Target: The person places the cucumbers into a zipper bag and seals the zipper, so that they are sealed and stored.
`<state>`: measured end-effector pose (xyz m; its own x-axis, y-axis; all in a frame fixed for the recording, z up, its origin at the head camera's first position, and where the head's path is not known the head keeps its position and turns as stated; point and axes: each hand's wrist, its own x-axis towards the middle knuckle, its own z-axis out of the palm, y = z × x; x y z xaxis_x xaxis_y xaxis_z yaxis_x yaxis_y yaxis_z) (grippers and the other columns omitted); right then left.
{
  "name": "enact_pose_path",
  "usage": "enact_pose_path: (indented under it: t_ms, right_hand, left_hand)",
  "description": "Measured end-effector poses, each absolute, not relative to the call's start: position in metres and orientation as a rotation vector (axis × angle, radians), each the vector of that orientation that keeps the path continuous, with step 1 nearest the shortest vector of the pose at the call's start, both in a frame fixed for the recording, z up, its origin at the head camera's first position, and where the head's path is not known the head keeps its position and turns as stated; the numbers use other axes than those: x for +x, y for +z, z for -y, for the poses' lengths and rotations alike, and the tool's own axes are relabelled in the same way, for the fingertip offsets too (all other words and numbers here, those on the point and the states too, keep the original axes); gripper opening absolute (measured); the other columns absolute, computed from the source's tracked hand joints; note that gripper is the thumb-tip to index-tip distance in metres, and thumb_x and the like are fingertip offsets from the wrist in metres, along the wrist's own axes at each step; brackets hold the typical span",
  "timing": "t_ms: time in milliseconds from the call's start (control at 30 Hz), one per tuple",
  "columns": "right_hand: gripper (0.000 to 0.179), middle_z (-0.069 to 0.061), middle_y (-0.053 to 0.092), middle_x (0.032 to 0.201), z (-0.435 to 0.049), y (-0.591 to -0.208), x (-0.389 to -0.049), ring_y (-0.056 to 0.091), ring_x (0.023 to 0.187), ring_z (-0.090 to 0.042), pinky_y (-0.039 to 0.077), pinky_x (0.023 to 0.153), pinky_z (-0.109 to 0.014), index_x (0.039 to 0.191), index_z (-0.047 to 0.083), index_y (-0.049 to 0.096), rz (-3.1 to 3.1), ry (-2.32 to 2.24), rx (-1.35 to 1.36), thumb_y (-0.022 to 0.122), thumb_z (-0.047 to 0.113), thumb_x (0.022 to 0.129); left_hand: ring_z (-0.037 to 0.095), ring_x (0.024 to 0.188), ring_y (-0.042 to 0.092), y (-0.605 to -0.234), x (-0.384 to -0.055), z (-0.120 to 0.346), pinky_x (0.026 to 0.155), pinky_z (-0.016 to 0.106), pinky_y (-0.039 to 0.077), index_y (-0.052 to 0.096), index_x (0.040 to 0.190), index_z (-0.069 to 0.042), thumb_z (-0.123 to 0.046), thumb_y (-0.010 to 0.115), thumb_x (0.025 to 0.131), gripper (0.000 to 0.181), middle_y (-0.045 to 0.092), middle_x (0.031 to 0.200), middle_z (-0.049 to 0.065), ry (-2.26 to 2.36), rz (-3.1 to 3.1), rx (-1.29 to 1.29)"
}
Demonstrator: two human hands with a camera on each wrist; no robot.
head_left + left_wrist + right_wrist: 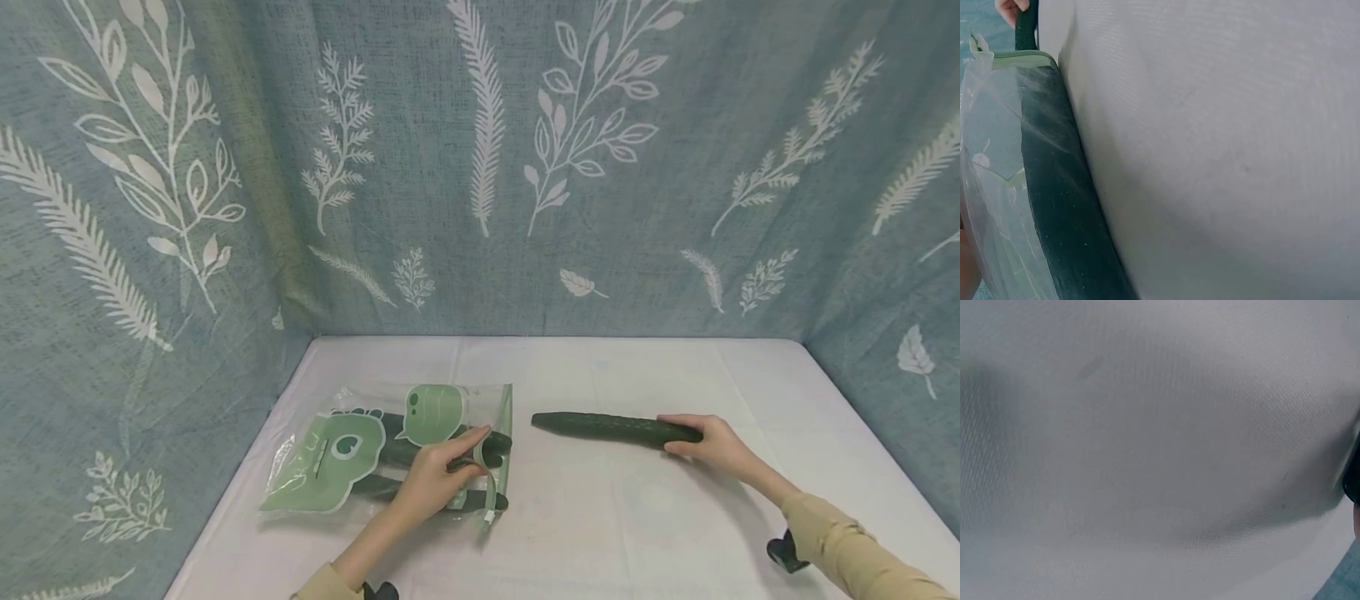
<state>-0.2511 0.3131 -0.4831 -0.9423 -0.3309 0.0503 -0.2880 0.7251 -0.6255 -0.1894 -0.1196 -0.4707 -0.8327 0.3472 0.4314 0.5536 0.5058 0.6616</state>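
Note:
A clear zip bag (pixel 322 479) with green printed shapes lies at the left of the table, its mouth facing right. Several dark green cucumbers (pixel 397 452) are inside it; one bagged cucumber (pixel 1069 187) fills much of the left wrist view. At the mouth, my left hand (pixel 431 479) pinches the bag's edge between thumb and fingers. My right hand (pixel 708 446) grips a single cucumber (pixel 607 427) by its right end, the far end pointing at the bag with a gap between. Only a dark end of that cucumber (pixel 1352 478) shows in the right wrist view.
A white cloth (pixel 600 525) covers the table. Blue-grey curtains (pixel 420 167) with white leaf prints stand around its back and both sides. The bag's green zip strip (pixel 506 417) runs along its right edge, with a small white slider (pixel 489 517) at the near corner.

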Motion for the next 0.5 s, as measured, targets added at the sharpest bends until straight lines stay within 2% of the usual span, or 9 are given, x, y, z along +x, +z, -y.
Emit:
enact_pose_path:
  t_ms: [500]
  right_hand:
    - [0.051, -0.027, 0.058, 0.127, -0.3131, -0.4857, -0.2485, 0.051, 0.119, -0.048, 0.047, 0.096, -0.06, 0.127, 0.0, 0.058, -2.834, -1.017, -0.473, 0.074, 0.02, 0.082]
  left_hand:
    - [0.027, 0.116, 0.06, -0.4728, -0.1892, 0.1213, 0.094, 0.032, 0.055, 0.059, 0.128, -0.009, -0.013, 0.075, 0.076, 0.055, 0.06, 0.128, 0.014, -1.242, 2.499, -0.785]
